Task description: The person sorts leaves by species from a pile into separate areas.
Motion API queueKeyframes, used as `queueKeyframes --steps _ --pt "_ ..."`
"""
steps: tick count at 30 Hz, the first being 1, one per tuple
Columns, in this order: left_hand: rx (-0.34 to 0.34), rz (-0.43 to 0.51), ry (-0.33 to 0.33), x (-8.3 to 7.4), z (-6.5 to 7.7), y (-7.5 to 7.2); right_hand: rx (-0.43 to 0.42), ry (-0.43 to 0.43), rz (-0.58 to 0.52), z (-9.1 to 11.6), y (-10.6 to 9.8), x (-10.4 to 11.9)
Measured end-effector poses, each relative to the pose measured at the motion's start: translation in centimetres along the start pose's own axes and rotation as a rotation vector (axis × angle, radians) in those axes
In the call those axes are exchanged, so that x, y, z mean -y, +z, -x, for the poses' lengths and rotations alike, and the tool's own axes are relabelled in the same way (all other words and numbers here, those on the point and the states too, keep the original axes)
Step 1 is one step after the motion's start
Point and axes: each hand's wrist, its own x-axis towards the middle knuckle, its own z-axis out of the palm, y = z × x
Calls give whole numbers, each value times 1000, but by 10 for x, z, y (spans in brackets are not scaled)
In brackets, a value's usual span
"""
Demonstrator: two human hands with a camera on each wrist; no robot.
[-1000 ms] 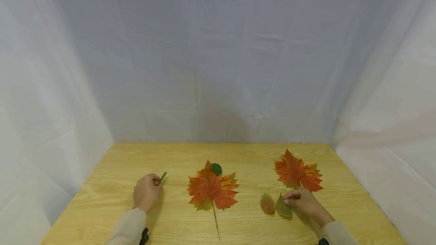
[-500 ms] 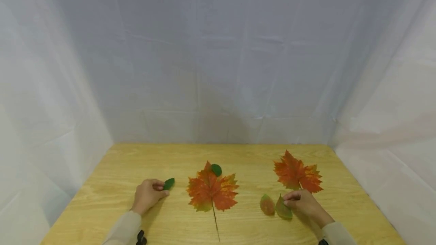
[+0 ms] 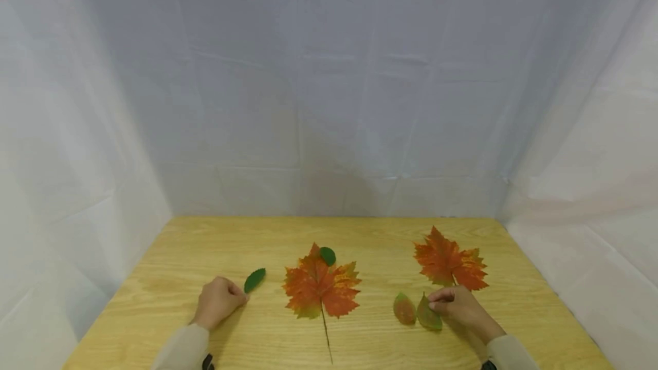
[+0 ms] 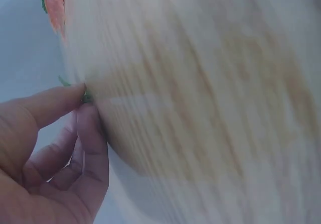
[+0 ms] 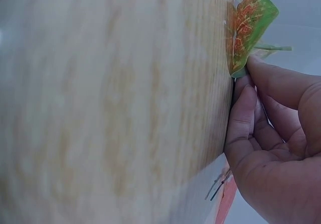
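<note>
My left hand (image 3: 219,301) is on the left of the table, thumb and forefinger pinching the lower end of a small dark green leaf (image 3: 255,280). In the left wrist view only a sliver of that leaf (image 4: 87,97) shows at the fingertips. On the right, my right hand (image 3: 464,308) pinches the edge of a green leaf tinged with red (image 3: 428,314); the right wrist view shows its red-veined face (image 5: 251,25) standing up from the fingertips. Just left of it lies a second green-and-red leaf (image 3: 404,309), close beside the held one.
A large orange maple leaf (image 3: 321,287) with a long stem lies mid-table, a round green leaf (image 3: 327,255) over its upper edge. Another orange maple leaf (image 3: 449,257) lies beyond my right hand. White sheets (image 3: 329,101) hang around the wooden table (image 3: 370,347).
My left hand has moved slightly toward me and turned the small green leaf from edge-on to broad side up, lower to the table. The right hand keeps its place.
</note>
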Motion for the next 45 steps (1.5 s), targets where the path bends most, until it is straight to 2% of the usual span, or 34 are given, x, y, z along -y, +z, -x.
queueKeyframes --steps 4,11,22,26,31,33,37,39,45 --pt "-1 4 -37 0 0 1 9 -4 -2 0 -1 0" --pt "-29 26 -57 6 0 1 10 -1 -6 0 -1 0" --pt "27 68 -86 13 0 -3 15 -11 5 1 0 1" --pt "12 74 -76 13 0 -2 -39 7 28 2 2 3" --pt "-12 76 -53 12 0 -1 -184 46 16 -1 7 15" --pt "-19 79 -62 11 0 -1 -243 29 0 -8 9 25" --pt "-33 98 -108 12 0 0 -284 -50 -36 -25 19 47" --pt "-33 112 -126 12 0 1 -289 -80 -78 -37 29 58" --pt "-26 132 -139 14 0 0 -228 -74 -254 -78 73 91"
